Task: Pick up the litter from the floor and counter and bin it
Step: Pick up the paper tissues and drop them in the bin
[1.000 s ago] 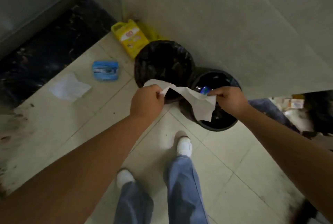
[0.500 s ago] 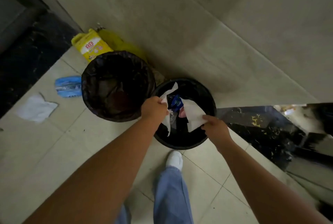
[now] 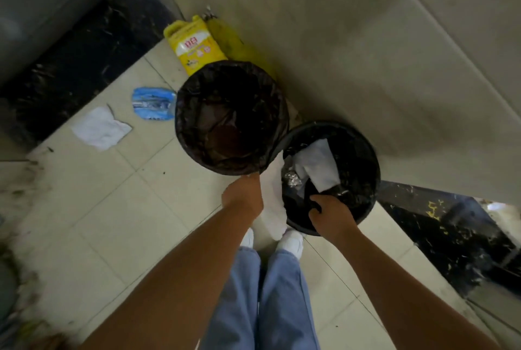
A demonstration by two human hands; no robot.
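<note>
Two round black bins stand by the wall. The right bin [image 3: 373, 180] holds a white paper sheet [image 3: 318, 166] and a crumpled foil ball [image 3: 291, 180]. My left hand [image 3: 242, 194] is just outside this bin's left rim, closed on a strip of white paper [image 3: 272, 203] that hangs down outside the bin towards my shoes. My right hand [image 3: 332, 213] rests over the near rim with its fingers curled into the dark inside; what they hold is hidden. On the floor to the left lie a white tissue [image 3: 100, 128] and a blue packet [image 3: 153, 107].
The left bin [image 3: 180, 124] has a black liner and touches the right one. A yellow jug [image 3: 194, 48] leans against the wall behind it. A dark marble ledge [image 3: 451, 237] runs along the right and a dark threshold [image 3: 70, 68] on the left. My feet stand below the bins.
My right hand let go of its end of the paper, which now lies in the right bin. My left hand dropped outside the rim with the rest of the paper.
</note>
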